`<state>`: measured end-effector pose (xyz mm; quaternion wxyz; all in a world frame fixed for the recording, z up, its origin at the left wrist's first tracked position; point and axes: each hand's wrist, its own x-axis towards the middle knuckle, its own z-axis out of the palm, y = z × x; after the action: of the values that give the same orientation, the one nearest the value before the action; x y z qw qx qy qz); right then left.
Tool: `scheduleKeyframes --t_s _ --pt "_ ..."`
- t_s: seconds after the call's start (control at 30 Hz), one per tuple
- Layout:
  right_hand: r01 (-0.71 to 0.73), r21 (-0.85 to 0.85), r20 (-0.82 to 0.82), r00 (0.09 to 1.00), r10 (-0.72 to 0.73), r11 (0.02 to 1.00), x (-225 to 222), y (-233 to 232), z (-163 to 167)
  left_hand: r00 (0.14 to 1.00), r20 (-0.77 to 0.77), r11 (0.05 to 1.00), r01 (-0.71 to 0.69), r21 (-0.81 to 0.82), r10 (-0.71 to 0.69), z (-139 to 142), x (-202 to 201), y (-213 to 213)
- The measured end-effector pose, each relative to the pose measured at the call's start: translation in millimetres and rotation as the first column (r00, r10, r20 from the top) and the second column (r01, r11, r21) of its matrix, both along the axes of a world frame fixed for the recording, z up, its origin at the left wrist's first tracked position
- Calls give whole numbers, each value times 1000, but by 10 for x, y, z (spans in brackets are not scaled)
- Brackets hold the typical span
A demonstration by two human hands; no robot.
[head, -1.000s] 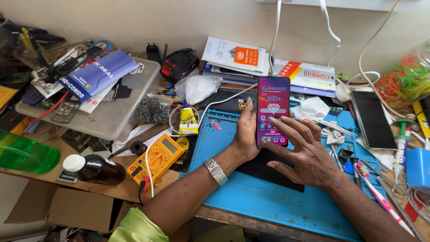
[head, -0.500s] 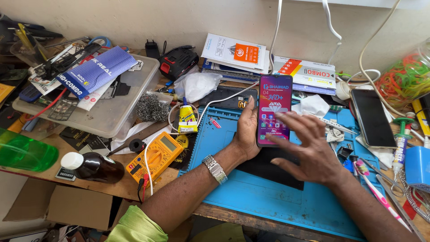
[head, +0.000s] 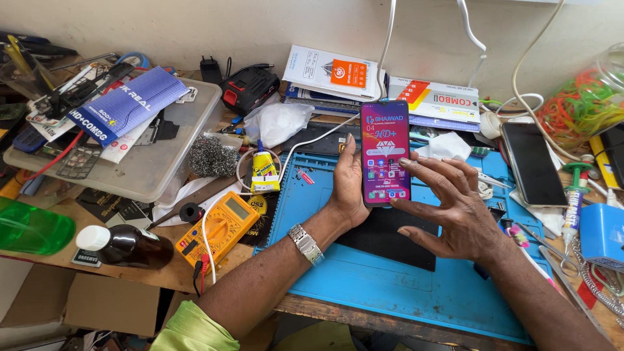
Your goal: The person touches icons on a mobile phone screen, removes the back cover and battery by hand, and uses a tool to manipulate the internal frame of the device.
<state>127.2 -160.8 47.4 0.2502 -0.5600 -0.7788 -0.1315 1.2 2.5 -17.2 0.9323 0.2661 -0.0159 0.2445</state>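
Observation:
My left hand [head: 349, 188] grips a smartphone [head: 385, 149] by its left edge and holds it upright over the blue work mat [head: 403, 289]. Its screen is lit, pink and purple with rows of app icons. My right hand [head: 455, 208] is spread beside the phone's right edge, a fingertip touching the screen near the middle. A metal watch [head: 307, 244] sits on my left wrist. A black pad [head: 390, 237] lies on the mat under my hands.
A yellow multimeter [head: 219, 226], a dark brown bottle [head: 127, 246], a glue tube [head: 262, 170] and steel wool [head: 213, 156] lie to the left. A grey tray [head: 149, 170] holds parts. A second dark phone [head: 534, 162] and tools lie at right.
The view has shifted slightly. My right hand's fingers moved over the screen's right side, and the screen now shows a page of app icons.

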Motion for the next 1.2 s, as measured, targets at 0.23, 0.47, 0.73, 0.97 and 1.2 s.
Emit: scheduleKeyframes --t_s 0.23,0.47,0.73,0.97,1.2 --pt "6 -26 32 999 -5 1000 -32 27 -36 1000 -25 1000 10 27 -9 28 -21 -21" --pt "-2 25 -23 1000 2 1000 10 -10 -12 997 -68 998 -41 46 44 13 -16 -26" --pt "170 34 46 984 -172 985 26 55 -57 996 51 997 68 44 -70 42 -23 -44" --pt "119 66 9 993 -120 991 53 18 -43 996 50 997 68 41 -70 -5 -4 -34" --pt "101 86 18 994 -103 991 60 -6 -12 997 49 998 56 36 -58 -3 -12 -35"
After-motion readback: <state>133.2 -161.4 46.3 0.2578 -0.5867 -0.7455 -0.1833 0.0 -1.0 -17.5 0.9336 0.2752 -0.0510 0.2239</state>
